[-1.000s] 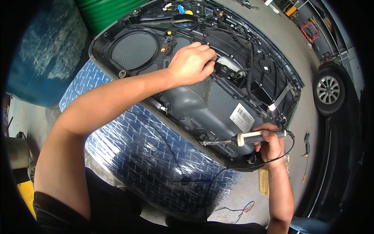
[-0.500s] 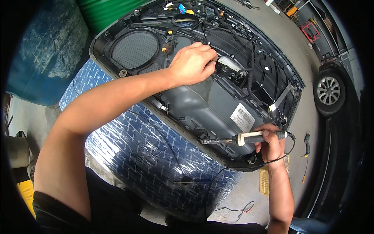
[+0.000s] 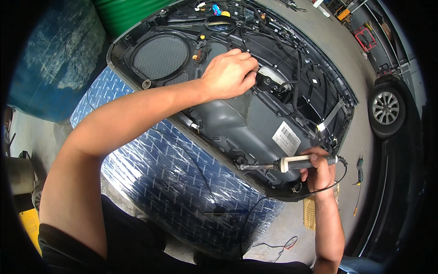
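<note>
A car door trim panel (image 3: 226,118) lies with its inner side up, showing black ribs, wiring and a round speaker grille (image 3: 160,57). My left hand (image 3: 232,74) rests on the middle of it, fingers curled down; what they grip, if anything, is hidden. Beside those fingers is a silvery handle piece (image 3: 270,75). My right hand (image 3: 319,170) is wrapped round the black and white handle of a corded soldering iron (image 3: 292,163). Its metal barrel points left, with the tip at the panel's near edge; whether it touches there I cannot tell. A white barcode label (image 3: 286,138) lies near the iron.
Under the panel is a support covered in blue printed film (image 3: 178,169). The iron's black cord (image 3: 255,204) loops across the near side. A blue barrel (image 3: 54,59) and a green drum (image 3: 123,16) stand at left. On the right are a car wheel (image 3: 386,106) and a screwdriver-like tool (image 3: 360,170) on the floor.
The whole view has shifted slightly, the panel now a little further right and lower. Both hands keep the same pose, and the iron's tip stays at the same spot on the panel's edge.
</note>
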Available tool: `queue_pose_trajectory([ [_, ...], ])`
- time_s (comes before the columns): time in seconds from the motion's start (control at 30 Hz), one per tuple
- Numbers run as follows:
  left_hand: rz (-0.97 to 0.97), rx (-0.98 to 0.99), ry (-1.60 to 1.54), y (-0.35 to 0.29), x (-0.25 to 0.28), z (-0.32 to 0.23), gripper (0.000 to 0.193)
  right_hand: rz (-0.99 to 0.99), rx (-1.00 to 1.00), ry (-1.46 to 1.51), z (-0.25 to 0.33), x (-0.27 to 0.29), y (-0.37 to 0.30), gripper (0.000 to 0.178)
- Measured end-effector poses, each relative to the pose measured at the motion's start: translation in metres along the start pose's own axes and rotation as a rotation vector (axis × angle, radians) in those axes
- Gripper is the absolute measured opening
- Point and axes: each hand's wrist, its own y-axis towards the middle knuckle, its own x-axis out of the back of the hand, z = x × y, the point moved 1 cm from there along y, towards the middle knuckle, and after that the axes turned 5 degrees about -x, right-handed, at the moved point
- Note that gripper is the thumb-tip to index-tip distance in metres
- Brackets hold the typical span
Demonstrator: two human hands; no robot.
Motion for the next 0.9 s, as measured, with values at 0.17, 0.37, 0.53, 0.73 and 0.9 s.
queue_pose_trajectory([
  [0.17, 0.003, 0.003, -0.006, 0.0, -0.001, 0.0, 0.009, -0.039, -0.044, 0.014, 0.0, 0.001, 0.002, 0.032],
  [0.37, 0.002, 0.003, 0.0, -0.002, -0.001, 0.001, 0.009, -0.089, -0.053, 0.015, 0.003, -0.007, -0.001, 0.033],
  [0.53, -0.014, -0.003, -0.004, -0.001, -0.002, 0.002, 0.008, -0.146, -0.024, -0.041, 0.005, -0.011, -0.004, 0.034],
  [0.73, -0.015, 0.0, -0.009, 0.0, -0.002, 0.0, 0.009, -0.167, -0.047, -0.018, 0.002, -0.009, -0.007, 0.035],
  [0.9, -0.001, 0.01, -0.006, -0.001, -0.001, 0.0, 0.01, -0.168, -0.061, -0.027, 0.003, -0.015, -0.007, 0.035],
])
